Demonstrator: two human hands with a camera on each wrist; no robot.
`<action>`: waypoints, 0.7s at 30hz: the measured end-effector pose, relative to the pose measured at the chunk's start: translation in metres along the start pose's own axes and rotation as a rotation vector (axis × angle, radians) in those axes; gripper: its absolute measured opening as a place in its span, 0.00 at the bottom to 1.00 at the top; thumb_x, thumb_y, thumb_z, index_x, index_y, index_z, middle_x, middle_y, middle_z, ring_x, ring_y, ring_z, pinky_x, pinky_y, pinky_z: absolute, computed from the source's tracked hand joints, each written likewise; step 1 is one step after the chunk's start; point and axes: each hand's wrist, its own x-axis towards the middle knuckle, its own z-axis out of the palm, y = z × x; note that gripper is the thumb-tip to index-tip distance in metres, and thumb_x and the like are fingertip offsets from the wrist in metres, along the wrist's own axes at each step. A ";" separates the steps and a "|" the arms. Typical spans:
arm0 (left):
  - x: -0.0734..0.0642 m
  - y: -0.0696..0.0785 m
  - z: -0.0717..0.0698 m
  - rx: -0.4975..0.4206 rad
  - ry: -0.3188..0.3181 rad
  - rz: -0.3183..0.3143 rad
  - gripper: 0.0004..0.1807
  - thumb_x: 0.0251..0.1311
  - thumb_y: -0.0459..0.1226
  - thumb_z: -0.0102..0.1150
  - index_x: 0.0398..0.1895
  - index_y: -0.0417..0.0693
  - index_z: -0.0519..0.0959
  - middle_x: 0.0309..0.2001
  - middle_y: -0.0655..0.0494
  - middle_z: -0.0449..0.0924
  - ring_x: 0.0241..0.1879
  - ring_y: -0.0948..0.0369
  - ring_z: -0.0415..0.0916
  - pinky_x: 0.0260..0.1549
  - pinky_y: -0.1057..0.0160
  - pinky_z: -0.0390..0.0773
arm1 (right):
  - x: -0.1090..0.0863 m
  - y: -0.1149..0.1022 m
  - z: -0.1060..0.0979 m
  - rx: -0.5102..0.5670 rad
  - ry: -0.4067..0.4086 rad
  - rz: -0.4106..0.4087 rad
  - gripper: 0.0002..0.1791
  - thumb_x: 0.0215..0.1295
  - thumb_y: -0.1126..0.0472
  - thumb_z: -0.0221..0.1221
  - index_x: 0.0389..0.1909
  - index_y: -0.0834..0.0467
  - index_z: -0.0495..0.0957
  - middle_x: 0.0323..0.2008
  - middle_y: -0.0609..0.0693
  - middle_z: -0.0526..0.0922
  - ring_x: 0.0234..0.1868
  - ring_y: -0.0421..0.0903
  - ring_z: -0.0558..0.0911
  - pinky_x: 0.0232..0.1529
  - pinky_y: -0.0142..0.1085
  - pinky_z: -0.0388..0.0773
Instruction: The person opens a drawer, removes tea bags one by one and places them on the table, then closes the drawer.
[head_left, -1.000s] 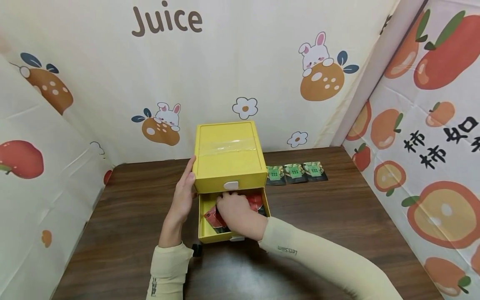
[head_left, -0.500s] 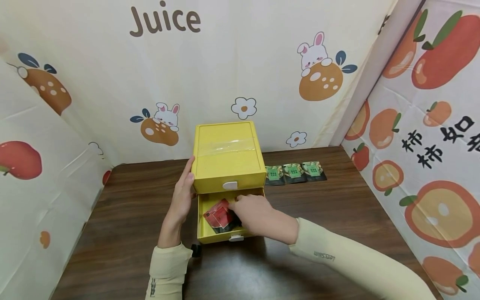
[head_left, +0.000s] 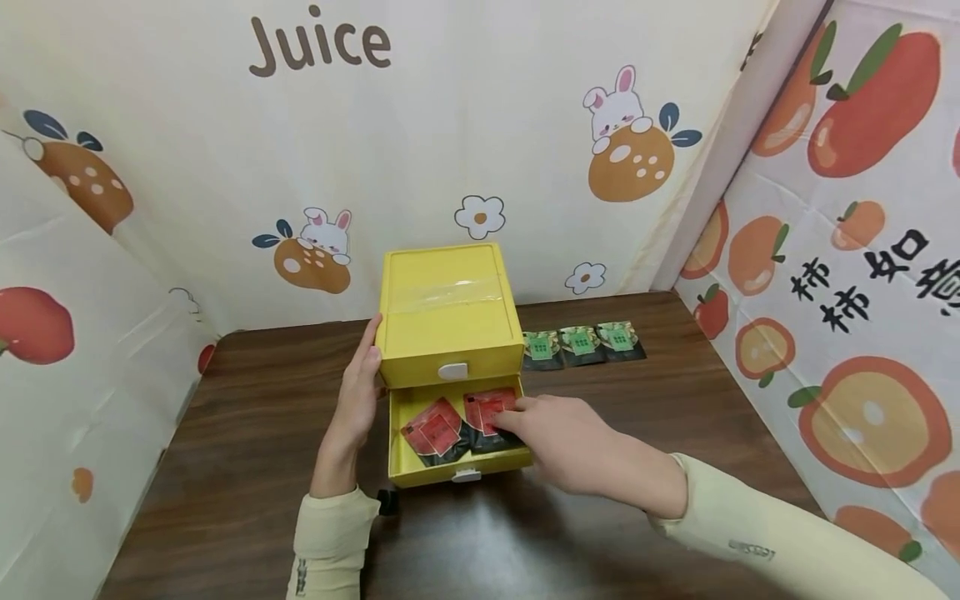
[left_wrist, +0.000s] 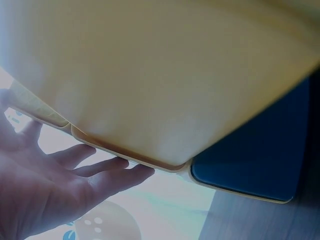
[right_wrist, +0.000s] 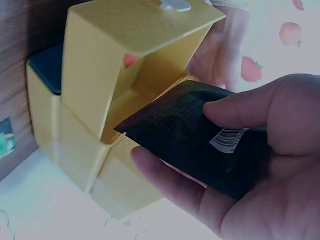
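A yellow two-drawer box [head_left: 450, 292] stands on the table with its lower drawer [head_left: 427, 477] pulled out. My left hand [head_left: 354, 408] rests along the box's left side, fingers extended in the left wrist view. At the drawer's right front, my right hand [head_left: 573, 442] pinches a red-and-black packet [head_left: 487, 410] between thumb and fingers. In the right wrist view the packet's black back [right_wrist: 175, 120] faces up, with a white barcode label. Another red-and-black packet [head_left: 435, 429] lies tilted in the left part of the drawer.
Several green-and-black packets [head_left: 579, 343] lie in a row right of the box. Behind the table hangs a printed curtain [head_left: 420, 150], and a fruit-print sheet [head_left: 847, 250] borders the right side. The upper drawer, with its white pull [head_left: 452, 372], is closed.
My right hand has drawn back to the right from inside the drawer, holding a packet, so both packets now show. My left hand keeps its place on the box.
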 end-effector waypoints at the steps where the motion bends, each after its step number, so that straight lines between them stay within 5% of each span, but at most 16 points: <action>1: 0.000 0.000 0.000 0.002 0.002 0.003 0.27 0.77 0.47 0.30 0.77 0.66 0.48 0.75 0.58 0.47 0.65 0.46 0.59 0.50 0.32 0.66 | -0.003 0.003 -0.001 0.013 0.015 0.003 0.26 0.53 0.66 0.64 0.56 0.48 0.80 0.44 0.46 0.81 0.41 0.45 0.80 0.30 0.41 0.77; 6: -0.001 0.000 -0.001 0.010 0.002 0.005 0.27 0.77 0.48 0.30 0.77 0.67 0.48 0.75 0.58 0.48 0.63 0.45 0.60 0.50 0.32 0.67 | -0.019 0.017 -0.002 0.086 0.061 0.036 0.23 0.60 0.71 0.53 0.53 0.49 0.82 0.38 0.43 0.81 0.36 0.41 0.80 0.25 0.36 0.74; 13: -0.006 0.031 0.007 -0.006 -0.013 -0.030 0.28 0.78 0.41 0.28 0.78 0.50 0.44 0.75 0.50 0.47 0.65 0.45 0.59 0.53 0.35 0.65 | -0.031 0.037 0.004 0.182 0.075 0.079 0.24 0.62 0.74 0.49 0.54 0.54 0.81 0.45 0.46 0.82 0.43 0.46 0.82 0.34 0.40 0.78; 21: -0.006 0.027 0.006 -0.013 -0.022 -0.027 0.28 0.78 0.42 0.28 0.78 0.57 0.45 0.76 0.53 0.45 0.66 0.45 0.57 0.53 0.33 0.64 | -0.020 0.051 0.040 0.218 0.155 0.100 0.22 0.63 0.74 0.51 0.56 0.59 0.79 0.50 0.53 0.82 0.50 0.49 0.81 0.44 0.45 0.79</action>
